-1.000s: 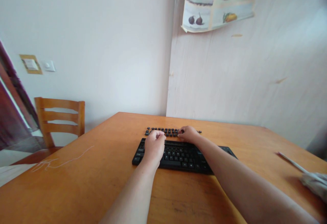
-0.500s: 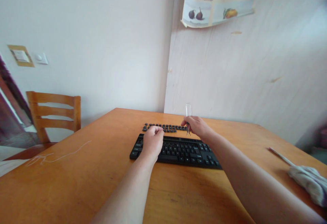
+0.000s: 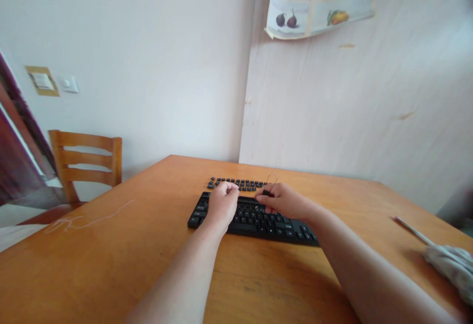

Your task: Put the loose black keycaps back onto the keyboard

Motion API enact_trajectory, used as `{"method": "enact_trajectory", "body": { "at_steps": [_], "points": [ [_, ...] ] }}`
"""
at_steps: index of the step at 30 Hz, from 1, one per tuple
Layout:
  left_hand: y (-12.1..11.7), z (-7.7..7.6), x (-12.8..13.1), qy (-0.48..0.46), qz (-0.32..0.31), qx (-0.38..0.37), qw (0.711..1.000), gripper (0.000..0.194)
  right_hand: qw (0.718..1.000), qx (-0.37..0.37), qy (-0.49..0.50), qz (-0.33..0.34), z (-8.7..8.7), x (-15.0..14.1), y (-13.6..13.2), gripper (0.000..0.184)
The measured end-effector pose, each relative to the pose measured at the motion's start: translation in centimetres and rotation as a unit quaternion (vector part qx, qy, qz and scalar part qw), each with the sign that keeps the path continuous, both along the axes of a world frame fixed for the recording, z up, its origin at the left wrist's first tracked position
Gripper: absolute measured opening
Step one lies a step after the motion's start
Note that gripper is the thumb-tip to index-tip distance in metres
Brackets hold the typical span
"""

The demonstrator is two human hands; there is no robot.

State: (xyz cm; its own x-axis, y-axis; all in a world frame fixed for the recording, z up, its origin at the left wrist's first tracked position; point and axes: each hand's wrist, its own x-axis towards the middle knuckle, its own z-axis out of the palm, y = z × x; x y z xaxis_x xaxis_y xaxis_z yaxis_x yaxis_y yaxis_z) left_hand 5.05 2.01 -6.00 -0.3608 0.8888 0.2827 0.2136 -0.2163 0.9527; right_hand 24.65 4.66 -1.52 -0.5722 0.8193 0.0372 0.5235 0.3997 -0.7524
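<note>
A black keyboard lies across the table under both my hands, with a dark bare strip along its back part. Behind it stand rows of loose black keycaps. My right hand is closed round a wire keycap puller with a dark handle; one thin wire loop rises above the fingers, the other end points down at the keyboard. My left hand is closed in a pinch over the keyboard's left part, near the keycaps. Whatever its fingertips hold, if anything, is hidden.
A wooden table bears everything. White string lies at left, and a stick with a grey cloth at right. A wooden chair stands beyond the left edge. Fruit pictures hang on the wall.
My right hand went from the keycap rows, lifted the keycap puller upright, then lowered and tilted it toward the keyboard. My left hand keeps its pinch in nearly the same place. The view shifted slightly.
</note>
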Motion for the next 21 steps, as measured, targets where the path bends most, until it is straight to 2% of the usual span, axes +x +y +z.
{"method": "enact_trajectory", "body": {
  "at_steps": [5, 10, 17, 21],
  "points": [
    [-0.1, 0.1, 0.0, 0.006, -0.005, -0.002, 1.000, 0.015, 0.999, 0.038, -0.023, 0.028, -0.3, -0.3, -0.3, 0.028],
    [-0.1, 0.0, 0.1, 0.007, -0.015, -0.002, 1.000, 0.014, 0.992, 0.107, -0.035, 0.048, -0.2, -0.4, -0.4, 0.024],
    [-0.1, 0.0, 0.2, 0.022, -0.020, -0.001, 1.000, 0.015, 0.997, 0.060, -0.007, -0.039, -1.5, -0.9, 0.1, 0.036],
    [-0.3, 0.3, 0.4, 0.027, -0.020, -0.006, 0.999, 0.015, 0.993, 0.048, 0.040, -0.105, -1.9, -1.9, 0.0, 0.029]
  ]
}}
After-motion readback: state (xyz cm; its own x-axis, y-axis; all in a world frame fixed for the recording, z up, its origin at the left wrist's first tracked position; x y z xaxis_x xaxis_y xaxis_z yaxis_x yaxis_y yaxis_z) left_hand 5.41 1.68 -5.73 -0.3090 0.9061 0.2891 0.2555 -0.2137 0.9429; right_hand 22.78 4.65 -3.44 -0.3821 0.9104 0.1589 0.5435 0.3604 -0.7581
